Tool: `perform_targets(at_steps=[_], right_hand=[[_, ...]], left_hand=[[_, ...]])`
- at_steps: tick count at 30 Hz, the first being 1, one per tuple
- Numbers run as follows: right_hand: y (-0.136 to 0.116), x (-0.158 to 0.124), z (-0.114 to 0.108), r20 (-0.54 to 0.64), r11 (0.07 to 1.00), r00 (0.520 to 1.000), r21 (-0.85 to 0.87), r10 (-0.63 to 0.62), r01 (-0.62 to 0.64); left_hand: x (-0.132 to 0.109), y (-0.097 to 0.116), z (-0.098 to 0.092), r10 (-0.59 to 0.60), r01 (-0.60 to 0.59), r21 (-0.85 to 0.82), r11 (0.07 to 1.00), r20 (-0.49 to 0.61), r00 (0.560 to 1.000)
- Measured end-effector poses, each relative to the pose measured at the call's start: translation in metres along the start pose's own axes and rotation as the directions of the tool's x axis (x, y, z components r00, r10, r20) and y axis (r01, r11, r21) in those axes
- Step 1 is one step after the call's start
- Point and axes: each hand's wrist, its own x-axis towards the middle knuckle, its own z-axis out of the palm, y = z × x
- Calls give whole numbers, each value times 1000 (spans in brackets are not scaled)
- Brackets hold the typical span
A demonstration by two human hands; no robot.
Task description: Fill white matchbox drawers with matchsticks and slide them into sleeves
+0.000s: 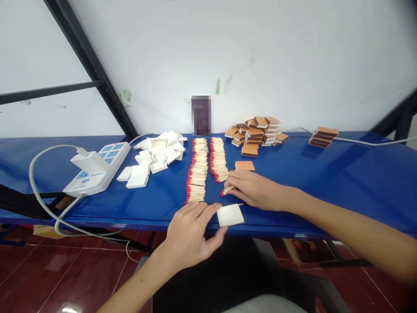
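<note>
Between the thumb and fingers of my left hand (192,232) is a small white matchbox tray (230,215), held near the table's front edge. A single match end sticks out past its upper right corner. My right hand (252,187) is closed on a few matches (228,190), their red heads pointing left. Just beyond it lies the shorter row of red-headed matches (219,158). Left of that runs a longer match row (197,171), reaching down to my left fingers. An orange matchbox (245,166) rests right behind my right hand.
White trays (159,152) lie heaped at left beside a power strip (100,167) with a plugged-in charger and looping cable (32,174). Orange matchboxes (256,132) pile up against the wall, and a small stack (323,137) stands farther right on the blue table (358,182).
</note>
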Motion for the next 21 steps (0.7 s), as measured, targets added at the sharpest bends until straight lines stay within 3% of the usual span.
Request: perform_targets(at_steps=[10, 21], right_hand=[[2, 0, -4, 35, 997, 998, 43, 59, -61], [-11, -3, -14, 20, 963, 998, 259, 66, -69]], left_hand=[[1, 1, -2, -32, 33, -28, 999, 26, 999], [4, 4, -3, -81, 82, -28, 996, 28, 996]])
